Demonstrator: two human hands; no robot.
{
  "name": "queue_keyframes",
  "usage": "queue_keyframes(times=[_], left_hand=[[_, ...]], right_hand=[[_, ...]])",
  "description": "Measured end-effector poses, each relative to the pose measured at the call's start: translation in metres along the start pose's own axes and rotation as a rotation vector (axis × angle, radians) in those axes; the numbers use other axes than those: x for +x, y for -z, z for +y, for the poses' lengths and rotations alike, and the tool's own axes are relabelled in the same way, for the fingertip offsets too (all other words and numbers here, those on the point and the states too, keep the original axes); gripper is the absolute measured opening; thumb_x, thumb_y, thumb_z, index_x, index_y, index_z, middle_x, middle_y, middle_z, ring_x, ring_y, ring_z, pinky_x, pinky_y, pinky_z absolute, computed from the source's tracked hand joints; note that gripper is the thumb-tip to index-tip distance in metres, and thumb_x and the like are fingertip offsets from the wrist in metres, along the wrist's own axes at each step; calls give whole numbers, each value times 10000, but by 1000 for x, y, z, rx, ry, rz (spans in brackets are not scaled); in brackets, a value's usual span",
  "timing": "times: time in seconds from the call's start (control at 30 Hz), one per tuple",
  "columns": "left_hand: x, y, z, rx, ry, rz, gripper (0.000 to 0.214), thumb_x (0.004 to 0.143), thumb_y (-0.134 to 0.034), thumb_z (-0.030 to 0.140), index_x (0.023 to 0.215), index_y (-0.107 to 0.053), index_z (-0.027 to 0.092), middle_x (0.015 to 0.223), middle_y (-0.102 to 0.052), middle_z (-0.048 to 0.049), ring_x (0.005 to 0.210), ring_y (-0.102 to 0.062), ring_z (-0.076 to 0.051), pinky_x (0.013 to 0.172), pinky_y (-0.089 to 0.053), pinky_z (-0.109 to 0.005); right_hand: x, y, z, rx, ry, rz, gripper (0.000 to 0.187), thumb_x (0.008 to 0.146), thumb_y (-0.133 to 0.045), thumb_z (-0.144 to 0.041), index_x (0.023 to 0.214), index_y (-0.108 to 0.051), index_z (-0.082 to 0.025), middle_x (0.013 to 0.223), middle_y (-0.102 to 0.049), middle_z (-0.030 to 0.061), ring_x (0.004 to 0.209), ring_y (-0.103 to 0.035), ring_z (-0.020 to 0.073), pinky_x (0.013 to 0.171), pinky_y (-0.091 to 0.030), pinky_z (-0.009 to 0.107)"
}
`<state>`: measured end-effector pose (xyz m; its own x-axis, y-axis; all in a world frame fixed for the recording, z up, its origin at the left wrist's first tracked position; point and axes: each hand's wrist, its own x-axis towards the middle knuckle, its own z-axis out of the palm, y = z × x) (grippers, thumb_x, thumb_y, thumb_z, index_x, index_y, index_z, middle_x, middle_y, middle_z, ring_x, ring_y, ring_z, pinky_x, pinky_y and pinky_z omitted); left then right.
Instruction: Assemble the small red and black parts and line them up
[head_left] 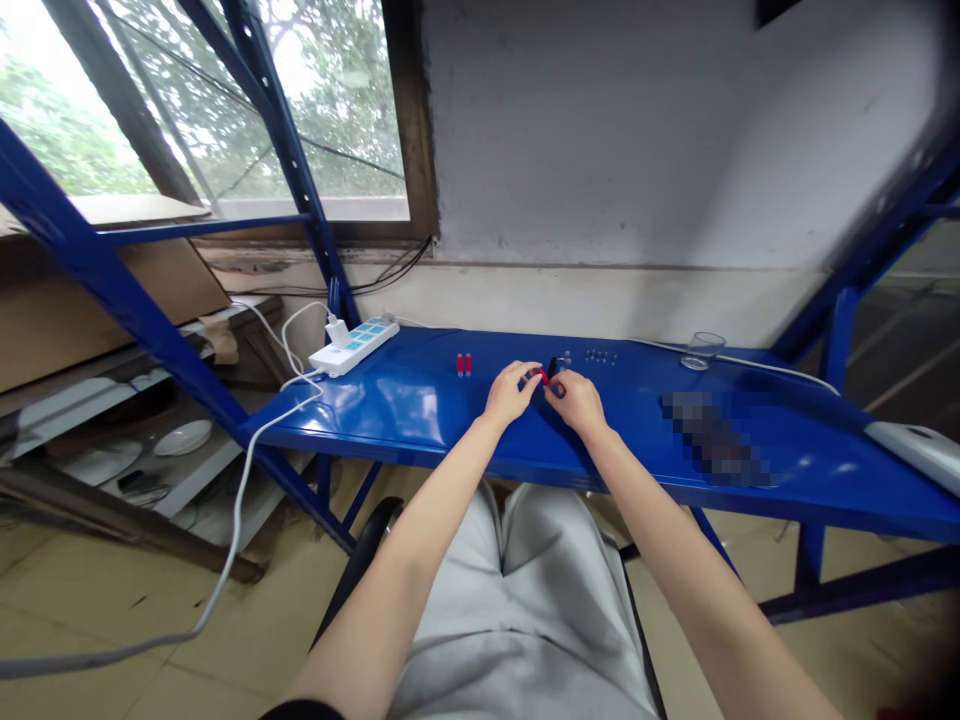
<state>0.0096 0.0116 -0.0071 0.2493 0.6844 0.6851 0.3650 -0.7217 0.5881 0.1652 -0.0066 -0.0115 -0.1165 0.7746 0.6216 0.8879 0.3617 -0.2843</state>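
My left hand point(512, 393) is closed in a pinch on a small red piece point(544, 377) above the blue table. My right hand point(577, 401) is also closed, its fingertips at the other end of that piece; its exact shape is partly hidden by the fingers. A small black object point(553, 367) shows just behind the right fingertips, and I cannot tell whether they touch it. Two red cylinders point(464, 365) stand side by side to the left of my hands. Several tiny metal parts point(601, 356) lie in rows beyond my right hand, with a small clear piece point(567, 357) near them.
The blue table point(390, 420) runs along the wall. A white power strip point(355, 346) with a plugged-in charger and cable sits at its left end. To the right are a clear glass cup point(703, 349), a blurred-out dark object point(716, 440) and a white device point(919, 452).
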Motion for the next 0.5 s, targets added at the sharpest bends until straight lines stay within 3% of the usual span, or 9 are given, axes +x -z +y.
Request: queue_keyframes(times=[0.1,0.3,0.5], left_hand=[[1,0,-1,-12,12,-6,158,840,-498,237,921,-619,176,890,-614,-39,750,-563,-112,761,-464,-266],[9,1,-2,-25,47,-122,107,784,-573,199,864,-621,148,827,-622,-40,740,-568,-116,714,-460,-250],[53,33,7,232,-75,-368,71,757,-602,201,791,-648,158,809,-653,-37,775,-575,-142,756,-438,-275]], right_hand=[[0,1,-1,-49,41,-18,136,781,-484,-258,713,-568,-176,666,-538,34,638,-470,147,587,-291,256],[-1,4,2,-89,87,-32,143,785,-485,-249,713,-576,-166,668,-546,40,663,-486,152,603,-294,258],[-2,6,-2,40,62,6,162,801,-491,-282,820,-607,-171,680,-551,24,639,-505,135,608,-334,244]])
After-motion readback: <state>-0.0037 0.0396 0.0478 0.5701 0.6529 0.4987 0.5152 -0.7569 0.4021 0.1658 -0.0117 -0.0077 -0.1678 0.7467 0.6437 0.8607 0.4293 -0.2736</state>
